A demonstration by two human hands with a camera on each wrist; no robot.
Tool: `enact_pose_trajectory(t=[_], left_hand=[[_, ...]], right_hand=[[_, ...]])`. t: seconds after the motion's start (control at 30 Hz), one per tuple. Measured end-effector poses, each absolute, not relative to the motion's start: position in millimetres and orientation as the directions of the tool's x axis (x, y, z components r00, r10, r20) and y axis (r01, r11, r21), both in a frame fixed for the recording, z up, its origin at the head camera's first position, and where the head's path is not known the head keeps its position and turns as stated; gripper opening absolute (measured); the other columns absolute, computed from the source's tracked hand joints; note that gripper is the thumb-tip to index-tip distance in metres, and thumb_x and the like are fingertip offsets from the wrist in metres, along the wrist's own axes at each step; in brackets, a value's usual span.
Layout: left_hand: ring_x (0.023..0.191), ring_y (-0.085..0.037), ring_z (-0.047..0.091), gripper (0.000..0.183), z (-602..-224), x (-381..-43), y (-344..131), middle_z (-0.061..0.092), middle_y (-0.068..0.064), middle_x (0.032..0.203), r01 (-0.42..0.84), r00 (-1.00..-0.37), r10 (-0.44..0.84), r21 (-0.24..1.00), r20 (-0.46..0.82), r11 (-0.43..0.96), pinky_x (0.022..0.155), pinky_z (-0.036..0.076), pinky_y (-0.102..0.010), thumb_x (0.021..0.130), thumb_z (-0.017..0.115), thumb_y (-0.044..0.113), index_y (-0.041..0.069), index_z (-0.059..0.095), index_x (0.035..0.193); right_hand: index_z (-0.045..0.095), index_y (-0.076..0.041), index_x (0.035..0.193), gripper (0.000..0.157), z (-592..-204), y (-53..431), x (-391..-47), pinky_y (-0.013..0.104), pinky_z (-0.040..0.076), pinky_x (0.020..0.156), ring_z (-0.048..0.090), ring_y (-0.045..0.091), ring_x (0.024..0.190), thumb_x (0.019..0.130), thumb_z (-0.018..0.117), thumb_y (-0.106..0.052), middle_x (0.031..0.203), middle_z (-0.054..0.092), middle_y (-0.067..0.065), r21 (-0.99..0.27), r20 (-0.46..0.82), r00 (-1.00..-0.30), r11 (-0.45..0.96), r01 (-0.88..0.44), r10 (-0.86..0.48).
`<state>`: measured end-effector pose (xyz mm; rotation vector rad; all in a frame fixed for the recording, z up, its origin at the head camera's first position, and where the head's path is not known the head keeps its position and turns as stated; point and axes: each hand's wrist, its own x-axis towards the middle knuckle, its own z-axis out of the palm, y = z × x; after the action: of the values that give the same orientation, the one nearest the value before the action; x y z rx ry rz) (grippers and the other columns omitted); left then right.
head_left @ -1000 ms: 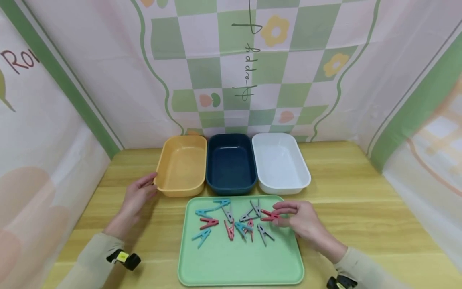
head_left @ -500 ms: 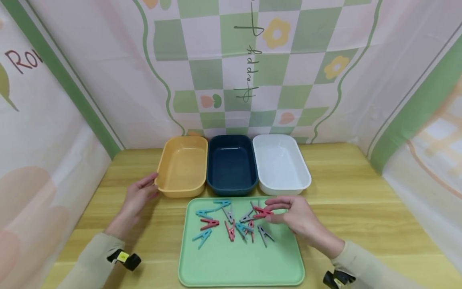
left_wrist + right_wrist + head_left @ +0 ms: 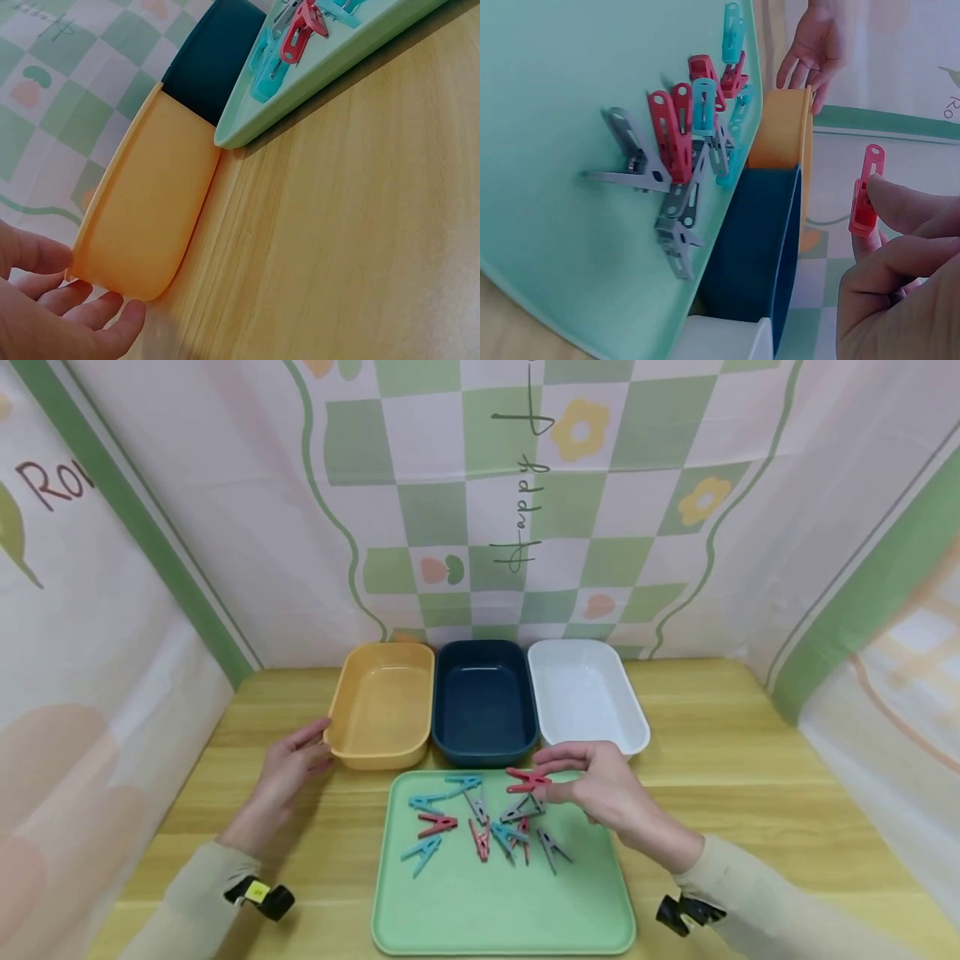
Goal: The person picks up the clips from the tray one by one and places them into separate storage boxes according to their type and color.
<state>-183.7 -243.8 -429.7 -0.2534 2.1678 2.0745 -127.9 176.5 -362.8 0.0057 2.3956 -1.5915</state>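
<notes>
I've got the right hand (image 3: 611, 789) above the far part of the green tray (image 3: 495, 910), and there it is: a red clothespin (image 3: 527, 780), pinched between thumb and finger, raised over the tray and poking out to the left of the fingertips. Right below those tips I see gray clothespins (image 3: 521, 811) in a tangle. Farther left of them, a blue clothespin (image 3: 507, 837) overlaps another red one, with more pegs scattered beyond.

Past the fingers sits the white bin (image 3: 581, 689), its near end partly behind the hand; ahead and to their left, the navy bin (image 3: 486, 702).

Over to my left hand (image 3: 288, 768): fingers spread, touching the yellow bin (image 3: 382, 706) at its near left corner, the bin lying to their right. Whether they grip that rim, I can't tell.
</notes>
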Motion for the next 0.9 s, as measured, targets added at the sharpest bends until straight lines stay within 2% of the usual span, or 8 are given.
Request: enact_pose_trajectory(t=[0.2,0.3,0.53,0.77,0.8,0.9], left_hand=[[0.137,-0.023,0.053,0.057,-428,-185,-243,0.031,-0.019,0.167,-0.212,-0.977,-0.028,0.976,-0.211,0.046,0.111,0.051,-0.039,0.107,0.051,0.000,0.000,0.035,0.162],[0.133,-0.019,0.056,0.057,-428,-185,-244,0.032,-0.019,0.167,-0.213,-0.977,-0.030,0.976,-0.212,0.054,0.111,0.051,-0.039,0.107,0.051,0.000,0.000,0.035,0.161],[0.118,-0.004,0.061,0.057,-429,-185,-245,0.032,-0.020,0.167,-0.210,-0.977,-0.029,0.976,-0.209,0.051,0.111,0.051,-0.038,0.106,0.051,-0.001,-0.001,0.035,0.161],[0.130,-0.010,0.056,0.057,-430,-183,-245,0.030,-0.018,0.168,-0.213,-0.977,-0.023,0.976,-0.212,0.041,0.109,0.052,-0.035,0.107,0.051,-0.001,-0.002,0.034,0.161],[0.131,-0.011,0.055,0.057,-430,-183,-245,0.030,-0.018,0.168,-0.213,-0.977,-0.022,0.976,-0.212,0.044,0.109,0.052,-0.035,0.107,0.050,-0.001,-0.002,0.034,0.161],[0.133,-0.012,0.054,0.057,-430,-184,-245,0.031,-0.016,0.168,-0.214,-0.977,-0.023,0.975,-0.213,0.051,0.109,0.052,-0.035,0.107,0.050,0.000,-0.002,0.034,0.161]], right_hand=[[0.076,-0.007,0.121,0.038,-355,170,-138,0.024,0.028,0.036,0.048,0.015,0.047,0.085,0.088,-0.011,0.109,0.079,0.006,-0.908,-0.159,-0.973,0.411,0.078,-0.167],[0.077,-0.009,0.120,0.035,-351,166,-144,0.024,0.029,0.037,0.053,0.017,0.049,0.087,0.087,-0.013,0.109,0.079,0.005,-0.904,-0.137,-0.976,0.424,0.053,-0.169],[0.077,-0.010,0.120,0.035,-343,154,-153,0.025,0.031,0.037,0.057,0.019,0.053,0.087,0.087,-0.012,0.109,0.079,0.004,-0.911,-0.112,-0.975,0.412,0.023,-0.194],[0.077,-0.011,0.119,0.033,-336,139,-165,0.025,0.031,0.038,0.055,0.018,0.053,0.087,0.087,-0.012,0.109,0.078,0.005,-0.916,-0.103,-0.974,0.401,0.013,-0.203],[0.077,-0.011,0.118,0.033,-335,137,-167,0.025,0.032,0.039,0.056,0.018,0.054,0.086,0.087,-0.011,0.108,0.078,0.005,-0.918,-0.101,-0.974,0.396,0.012,-0.203],[0.077,-0.009,0.118,0.033,-333,132,-173,0.027,0.050,0.053,0.068,0.020,0.073,0.086,0.087,-0.007,0.107,0.078,0.006,-0.922,-0.071,-0.975,0.387,-0.016,-0.210]])
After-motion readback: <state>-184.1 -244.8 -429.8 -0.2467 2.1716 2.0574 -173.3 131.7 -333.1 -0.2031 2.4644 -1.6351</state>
